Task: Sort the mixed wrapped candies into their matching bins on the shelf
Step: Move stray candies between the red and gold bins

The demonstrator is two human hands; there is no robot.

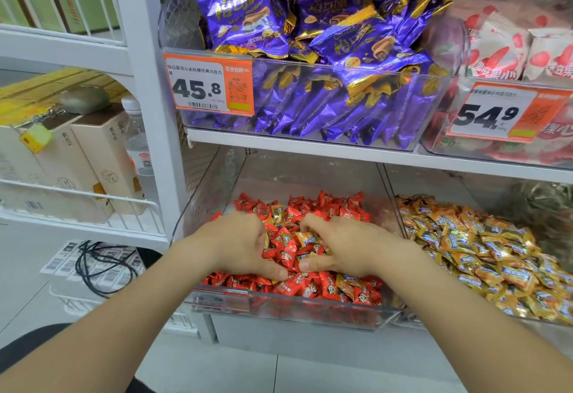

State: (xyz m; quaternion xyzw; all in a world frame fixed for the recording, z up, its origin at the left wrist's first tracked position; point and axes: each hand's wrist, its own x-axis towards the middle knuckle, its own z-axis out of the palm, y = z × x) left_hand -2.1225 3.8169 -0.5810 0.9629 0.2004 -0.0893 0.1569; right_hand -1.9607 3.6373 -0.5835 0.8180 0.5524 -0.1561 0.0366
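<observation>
A clear bin (279, 306) on the lower shelf holds red wrapped candies (328, 210) with several gold-wrapped ones (305, 239) mixed in. Both hands are down in this bin, facing each other. My left hand (238, 244) has its fingers curled into the pile, scooping a heap of candies. My right hand (338, 247) mirrors it, fingers curled round the same heap from the right, thumb low at the front. To the right, a second clear bin (403, 320) is full of gold wrapped candies (483, 247).
The upper shelf carries a bin of purple chocolate packs (310, 51) with an orange price tag (210, 84), and a bin of white and red packs (508, 48). A white wire rack with boxes (93, 157) stands at the left. Cables (102, 265) lie below it.
</observation>
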